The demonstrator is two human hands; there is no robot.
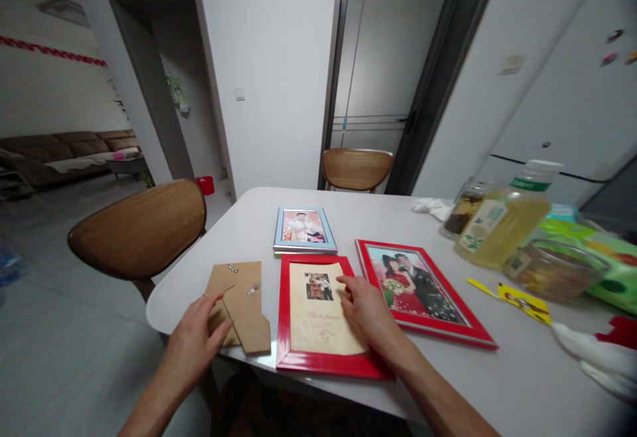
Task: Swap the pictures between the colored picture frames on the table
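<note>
A red picture frame [285, 331] lies face up at the table's near edge, with a cream paper insert [318, 337] in it that bears a small photo and printed text. My right hand [367, 311] rests over the insert's right side, index finger stretched toward its upper right edge. To the left is a brown backing board [243, 291] with metal hangers and a stand leg on it. My left hand [195, 332] touches the board's left side, thumb and fingers apart. Another red frame [428, 324], holding a couple's picture, lies right of my right hand.
A light blue frame [326, 225] lies farther back on the white table [378, 215]. At right stand a large bottle of yellow liquid [502, 225], a glass jar [465, 208] and a clear container [547, 268], near a yellow packet [522, 299]. Wooden chairs [144, 228] flank the table.
</note>
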